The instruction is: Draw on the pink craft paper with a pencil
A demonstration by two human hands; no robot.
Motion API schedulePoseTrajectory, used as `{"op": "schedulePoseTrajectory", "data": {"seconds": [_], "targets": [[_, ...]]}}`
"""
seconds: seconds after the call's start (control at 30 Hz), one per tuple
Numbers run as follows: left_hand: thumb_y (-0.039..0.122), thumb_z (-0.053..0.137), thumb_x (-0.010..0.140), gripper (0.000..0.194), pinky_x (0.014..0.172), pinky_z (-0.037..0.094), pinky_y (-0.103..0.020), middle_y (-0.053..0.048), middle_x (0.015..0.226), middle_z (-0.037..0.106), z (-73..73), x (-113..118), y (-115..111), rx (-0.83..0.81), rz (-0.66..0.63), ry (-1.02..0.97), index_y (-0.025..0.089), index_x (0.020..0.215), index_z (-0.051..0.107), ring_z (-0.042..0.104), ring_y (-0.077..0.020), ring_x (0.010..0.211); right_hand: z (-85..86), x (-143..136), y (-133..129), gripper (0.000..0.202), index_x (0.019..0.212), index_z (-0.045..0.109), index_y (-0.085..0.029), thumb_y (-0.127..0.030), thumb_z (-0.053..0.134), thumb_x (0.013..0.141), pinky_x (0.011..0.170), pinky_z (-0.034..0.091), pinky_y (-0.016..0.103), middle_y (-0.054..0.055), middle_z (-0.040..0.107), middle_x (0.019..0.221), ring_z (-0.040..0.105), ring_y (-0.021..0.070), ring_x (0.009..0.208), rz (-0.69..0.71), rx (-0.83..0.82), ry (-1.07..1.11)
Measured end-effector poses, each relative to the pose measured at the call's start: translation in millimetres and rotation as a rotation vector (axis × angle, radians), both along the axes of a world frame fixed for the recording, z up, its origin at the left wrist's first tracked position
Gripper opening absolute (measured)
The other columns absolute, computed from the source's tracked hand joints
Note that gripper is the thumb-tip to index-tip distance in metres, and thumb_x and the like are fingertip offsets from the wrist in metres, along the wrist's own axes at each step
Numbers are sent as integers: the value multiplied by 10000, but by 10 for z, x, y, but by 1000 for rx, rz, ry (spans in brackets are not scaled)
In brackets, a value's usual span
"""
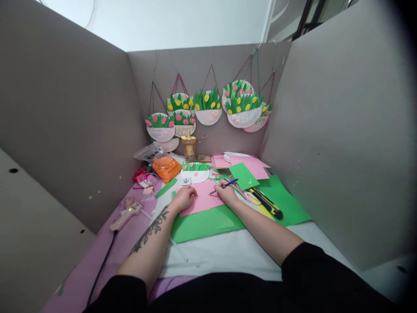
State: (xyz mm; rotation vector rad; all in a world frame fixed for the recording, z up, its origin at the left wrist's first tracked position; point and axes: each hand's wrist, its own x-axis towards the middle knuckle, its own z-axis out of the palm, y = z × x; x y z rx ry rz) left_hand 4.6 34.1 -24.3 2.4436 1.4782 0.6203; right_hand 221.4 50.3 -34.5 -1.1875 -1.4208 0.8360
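Note:
A dark blue pencil [230, 183] is in my right hand [227, 192], its tip down at the sheet of pink paper [203, 201]. My left hand [185, 198] rests on the left part of that sheet, fingers loosely bent and nothing visible in them. Under the pink sheet lies green paper [202, 228]. Just beyond it sits a half paper plate [198, 176] with green paper grass and pink flowers. A small white square with a dark mark [186, 181] lies by my left fingers.
A glue gun [127, 215] lies at left, its cord trailing forward. An orange packet [166, 168] is behind my left hand. A yellow-black utility knife [269, 204] and scissors [252, 198] lie right. Several flower plates [208, 115] hang on the grey back panel [208, 56].

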Motion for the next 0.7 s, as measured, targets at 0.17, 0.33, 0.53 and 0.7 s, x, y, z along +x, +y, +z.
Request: {"op": "schedulePoseTrajectory", "data": {"seconds": [0.17, 0.33, 0.53, 0.7], "targets": [[79, 436, 741, 242, 831, 434, -296, -63, 906, 606, 11, 6, -10, 8, 3, 7, 167, 824, 645, 546, -171, 881, 10, -7, -17, 214, 545, 359, -230, -298, 534, 649, 420, 312, 243, -64, 417, 422, 391, 120, 408, 3, -10, 15], [77, 436, 735, 250, 837, 438, -296, -63, 914, 609, 22, 5, -16, 4, 8, 5, 166, 833, 648, 547, -171, 886, -4, -11, -15, 232, 557, 359, -230, -319, 550, 656, 398, 301, 235, -70, 430, 415, 391, 116, 385, 12, -31, 26], [80, 438, 739, 244, 840, 436, -293, -62, 913, 608, 13, -2, -10, 8, 1, 2, 169, 829, 646, 549, -171, 889, -41, -11, 7, 252, 560, 365, -228, -333, 570, 663, 391, 305, 230, -65, 446, 408, 401, 114, 373, 22, -29, 26], [85, 436, 741, 242, 818, 437, -288, -62, 907, 604, 9, -3, -12, 17, -5, -6, 169, 832, 644, 550, -169, 873, -46, -16, 1, 262, 565, 376, -226, -358, 577, 669, 384, 317, 230, -57, 467, 415, 428, 120, 377, 42, -30, 31]]}}
